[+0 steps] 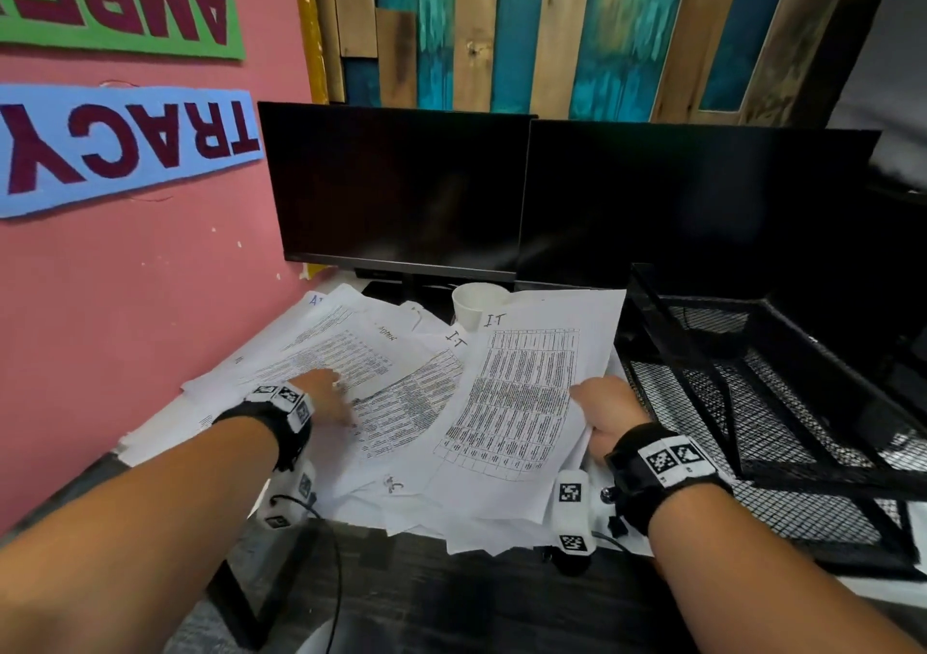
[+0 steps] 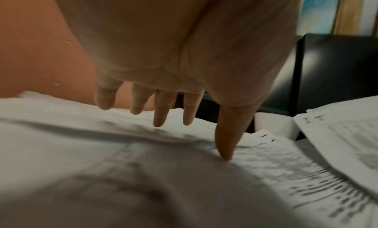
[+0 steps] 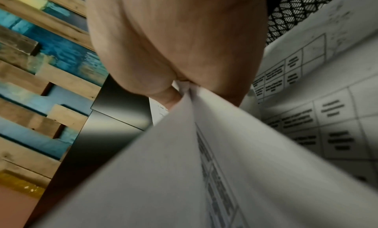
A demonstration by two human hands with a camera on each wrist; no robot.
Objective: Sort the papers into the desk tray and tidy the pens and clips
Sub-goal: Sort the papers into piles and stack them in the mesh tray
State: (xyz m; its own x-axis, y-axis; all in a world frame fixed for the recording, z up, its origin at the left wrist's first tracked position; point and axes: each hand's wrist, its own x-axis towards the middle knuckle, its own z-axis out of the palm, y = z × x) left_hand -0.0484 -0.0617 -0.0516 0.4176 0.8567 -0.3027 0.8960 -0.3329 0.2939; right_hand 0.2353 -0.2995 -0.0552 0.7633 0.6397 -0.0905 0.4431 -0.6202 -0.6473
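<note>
A loose heap of printed papers (image 1: 351,357) covers the desk in front of me. My right hand (image 1: 604,412) pinches the right edge of a table-printed sheet marked "I.T" (image 1: 521,402), holding it lifted over the heap; in the right wrist view that sheet (image 3: 184,150) runs out from between thumb and fingers. My left hand (image 1: 326,397) lies open on the heap, fingers spread, and its thumb tip (image 2: 225,154) presses a printed page (image 2: 286,166). The black mesh desk tray (image 1: 752,402) stands to the right of the papers. No pens or clips show.
Two dark monitors (image 1: 401,191) stand behind the papers. A white paper cup (image 1: 476,304) sits at their base, just behind the lifted sheet. A pink wall (image 1: 125,302) borders the desk on the left. The near desk edge (image 1: 351,528) is dark.
</note>
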